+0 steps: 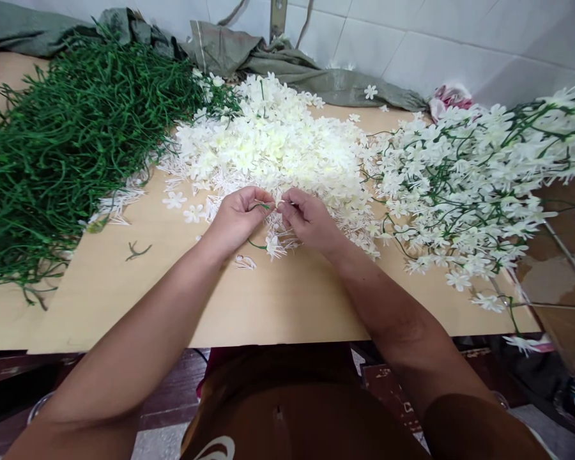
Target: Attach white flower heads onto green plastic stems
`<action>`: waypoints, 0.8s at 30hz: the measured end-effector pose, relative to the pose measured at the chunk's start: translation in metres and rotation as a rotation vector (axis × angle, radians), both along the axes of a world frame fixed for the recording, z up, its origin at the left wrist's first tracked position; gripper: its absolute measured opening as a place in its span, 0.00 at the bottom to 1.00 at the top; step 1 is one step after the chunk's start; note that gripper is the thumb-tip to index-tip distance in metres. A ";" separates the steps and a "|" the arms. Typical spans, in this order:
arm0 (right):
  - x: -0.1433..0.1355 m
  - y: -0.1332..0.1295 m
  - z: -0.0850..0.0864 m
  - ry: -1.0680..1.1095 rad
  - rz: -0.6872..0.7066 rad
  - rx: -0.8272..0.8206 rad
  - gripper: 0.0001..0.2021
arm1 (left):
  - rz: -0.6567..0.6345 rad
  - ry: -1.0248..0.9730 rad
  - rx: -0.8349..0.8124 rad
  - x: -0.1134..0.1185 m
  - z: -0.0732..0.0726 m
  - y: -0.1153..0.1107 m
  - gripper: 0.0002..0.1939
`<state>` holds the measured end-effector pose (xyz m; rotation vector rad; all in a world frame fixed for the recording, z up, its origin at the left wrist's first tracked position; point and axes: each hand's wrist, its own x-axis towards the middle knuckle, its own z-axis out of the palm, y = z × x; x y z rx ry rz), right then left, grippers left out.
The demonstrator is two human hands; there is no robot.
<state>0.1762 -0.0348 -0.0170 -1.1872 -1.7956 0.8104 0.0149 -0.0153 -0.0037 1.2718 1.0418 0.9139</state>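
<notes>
My left hand (237,216) pinches a thin green plastic stem (261,206) between thumb and fingertips, closed tight on it, at the near edge of the big heap of loose white fabric blossoms (273,144) in the middle of the pale wooden tabletop (278,300). My right hand (308,217) meets it, fingers curled in and nipped on something small and white, which I take for a single blossom, though I cannot tell for certain. One blossom already sits on the stem's lower end (272,246), just toward me from the heap. I judge the stem to be light, springy and a little slick, best gripped close to its tip; the petals look soft and crushable, so the hub is the place to hold. No box or tray is in view; everything lies in piles. Left of the heap is a tangled mound of bare green stems (62,147); right of it lie finished sprays of white flowers on green stalks (479,179). Behind it, crumpled grey-green sacking (278,61) lies against the wall.
</notes>
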 end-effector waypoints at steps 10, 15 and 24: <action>0.005 -0.002 0.008 0.116 -0.045 -0.085 0.14 | -0.144 -0.004 -0.140 -0.006 -0.001 0.006 0.09; 0.001 -0.002 0.007 0.098 -0.079 -0.098 0.16 | -0.205 -0.017 -0.062 -0.006 -0.005 0.006 0.18; 0.002 -0.003 0.009 0.148 -0.066 -0.101 0.14 | -0.222 -0.030 -0.013 -0.008 -0.005 0.002 0.21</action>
